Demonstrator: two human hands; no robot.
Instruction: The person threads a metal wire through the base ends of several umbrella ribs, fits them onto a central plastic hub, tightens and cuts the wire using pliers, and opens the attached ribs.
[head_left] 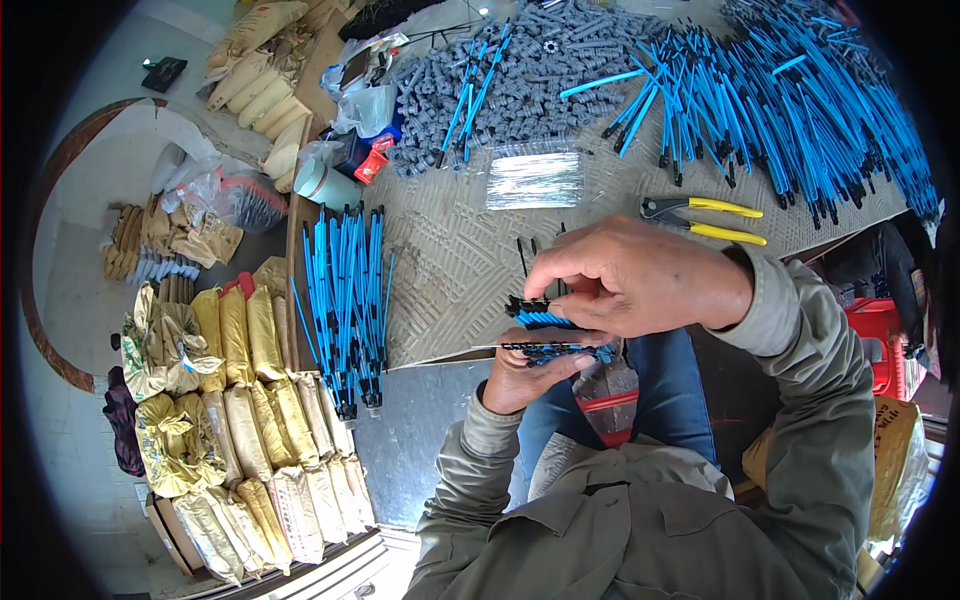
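Note:
My left hand (522, 381) is wrapped round a bundle of thin blue rods with black ends (543, 320), held upright just past the table's front edge. Over the bundle's top, my right hand (645, 275) is closed, thumb and fingers pinched together at the black ends. Whatever those fingertips grip is too small to make out. A few thin dark pins stick up beside the right fingers. Behind the hands lies a clear packet of thin silvery wires or needles (534, 181). Cutting pliers with yellow handles (705, 218) rest to the right of it.
Grey ribbed plastic parts (520, 75) form a heap at the back. More blue rods (800, 110) spread over the far right, and another group (345, 300) hangs over the left edge. A pale green cup (325, 185) stands there. Filled yellow bags (235, 340) are stacked lower left.

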